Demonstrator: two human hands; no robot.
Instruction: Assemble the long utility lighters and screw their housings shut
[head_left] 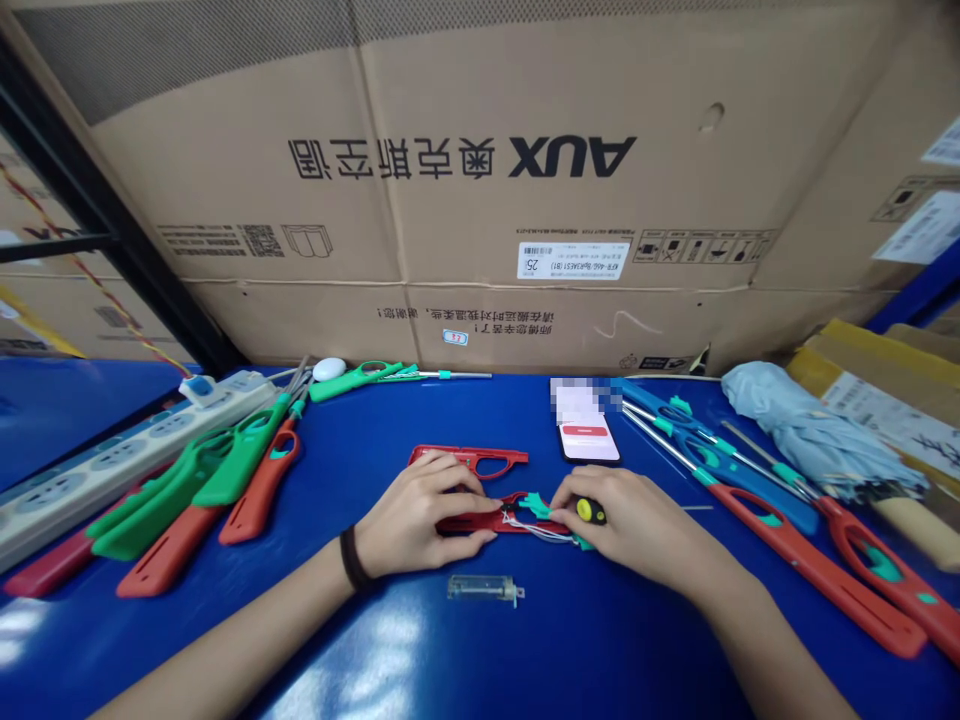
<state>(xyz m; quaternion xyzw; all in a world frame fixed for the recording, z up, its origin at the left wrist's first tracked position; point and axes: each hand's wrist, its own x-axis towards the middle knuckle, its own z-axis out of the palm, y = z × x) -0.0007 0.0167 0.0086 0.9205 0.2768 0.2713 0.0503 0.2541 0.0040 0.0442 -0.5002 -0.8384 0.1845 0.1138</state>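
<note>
My left hand (424,512) rests its fingers on a red plastic lighter shell (469,521) lying flat on the blue bench, pinning it down. My right hand (626,522) grips a small screwdriver with a yellow and black handle (591,511), its tip hidden. Thin white wires (538,531) and a teal plastic piece (535,505) sit on that shell, between my hands. A second red shell half (472,458) lies just beyond my left fingers. A clear metal-ended lighter part (484,590) lies nearer me, below both hands.
Finished green-and-red lighters (199,490) and a power strip (127,470) lie at left. Blue-and-red lighters (765,500) and a folded grey umbrella (814,430) lie at right. A phone (589,440) sits beyond my right hand. A large cardboard box (465,200) stands behind the bench.
</note>
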